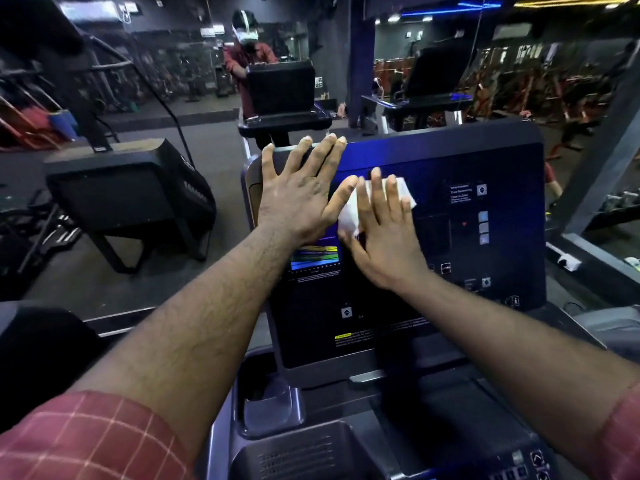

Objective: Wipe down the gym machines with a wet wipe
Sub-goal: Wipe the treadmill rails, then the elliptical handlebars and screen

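Dim gym floor is stretching out behind a wall mirror (166, 64), where blue strip lights are glowing and the person's reflection (247, 50) is showing in a red shirt with a headset on. Close in front, a treadmill console (467, 161) is standing tilted back, its dark panel facing the person.

The left hand (298, 192) is lying flat on the console's upper left corner. Its fingers are spread wide and its fingertips are reaching the top edge. It is holding nothing.

The right hand (388, 237) is just beside it, near the middle of the panel's upper half. Its fingers are straight and slightly apart, pressing a white wet wipe (349, 213) flat against the screen. The wipe is lying crumpled under the palm and fingers, poking out at the thumb side and past the fingertips toward the right. The left thumb is nearly touching the wipe's left edge.

Below the left hand, a coloured chart (315, 258) is glowing on the panel, and a yellow-tagged warning label (343, 336) is sitting near the bottom edge. A cup holder (266, 407) is opening below the console's lower left corner. Red checked sleeves (86, 441) are showing rolled back on both forearms. Another dark machine (128, 192) is standing well apart to the left.
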Demonstrator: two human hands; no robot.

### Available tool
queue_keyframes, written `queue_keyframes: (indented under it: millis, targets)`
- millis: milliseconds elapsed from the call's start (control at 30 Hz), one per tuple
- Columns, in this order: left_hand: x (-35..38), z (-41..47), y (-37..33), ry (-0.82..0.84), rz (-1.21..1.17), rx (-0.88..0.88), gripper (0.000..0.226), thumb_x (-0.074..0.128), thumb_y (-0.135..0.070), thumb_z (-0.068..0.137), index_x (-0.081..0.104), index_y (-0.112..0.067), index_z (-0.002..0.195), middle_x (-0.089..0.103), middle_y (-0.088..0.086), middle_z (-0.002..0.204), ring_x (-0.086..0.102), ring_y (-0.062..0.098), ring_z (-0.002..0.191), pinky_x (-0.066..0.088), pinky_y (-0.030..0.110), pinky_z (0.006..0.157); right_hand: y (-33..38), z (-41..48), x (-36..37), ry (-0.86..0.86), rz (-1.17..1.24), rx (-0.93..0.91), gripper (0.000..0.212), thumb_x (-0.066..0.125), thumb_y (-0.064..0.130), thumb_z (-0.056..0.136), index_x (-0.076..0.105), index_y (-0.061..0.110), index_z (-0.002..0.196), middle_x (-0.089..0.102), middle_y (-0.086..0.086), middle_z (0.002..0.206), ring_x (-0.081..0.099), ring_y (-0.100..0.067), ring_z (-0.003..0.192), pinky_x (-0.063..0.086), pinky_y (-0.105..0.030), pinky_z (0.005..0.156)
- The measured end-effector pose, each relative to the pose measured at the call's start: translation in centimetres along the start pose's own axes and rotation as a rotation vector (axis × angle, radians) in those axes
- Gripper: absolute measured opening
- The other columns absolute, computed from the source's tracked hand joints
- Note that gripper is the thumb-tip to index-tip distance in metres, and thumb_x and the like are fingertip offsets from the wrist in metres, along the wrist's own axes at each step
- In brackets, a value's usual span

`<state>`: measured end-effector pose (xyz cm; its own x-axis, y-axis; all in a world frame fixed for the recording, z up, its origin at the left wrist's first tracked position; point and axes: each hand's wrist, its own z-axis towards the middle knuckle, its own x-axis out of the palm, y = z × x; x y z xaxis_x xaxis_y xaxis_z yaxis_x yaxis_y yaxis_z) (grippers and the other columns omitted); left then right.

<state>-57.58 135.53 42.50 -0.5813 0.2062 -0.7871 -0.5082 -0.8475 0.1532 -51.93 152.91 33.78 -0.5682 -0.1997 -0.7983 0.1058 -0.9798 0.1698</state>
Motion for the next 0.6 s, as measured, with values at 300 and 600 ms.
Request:
queue_keyframes:
  millis: [300,600]
  targets:
    - [0.7,-1.1,3.6,-0.173,-0.313,-0.052,0.065,0.033,-0.056,0.107,0.041,-0.019,0.160,0.020,0.000,0.174,0.017,0.023,0.160,0.007,0.043,0.130,3.2,2.9,-0.3,-0.061,0.069,0.296,0.083,0.028,0.061,0.106,-0.016,0.022,0.164,-0.028,-0.010,0.170,-0.021,-0.035,0.158,0.003,-0.061,0.127]
    - [1.0,-1.3,4.5,-0.327,-1.003,-0.758,0.042,0.042,-0.043,0.107,0.067,-0.025,0.135,0.070,0.001,0.126,0.062,0.020,0.115,0.047,0.036,0.101,4.9,2.2,0.3,-0.019,-0.022,0.132,0.082,0.033,0.062,0.106,-0.015,0.030,0.164,-0.028,-0.004,0.170,-0.023,-0.030,0.158,0.001,-0.056,0.128]
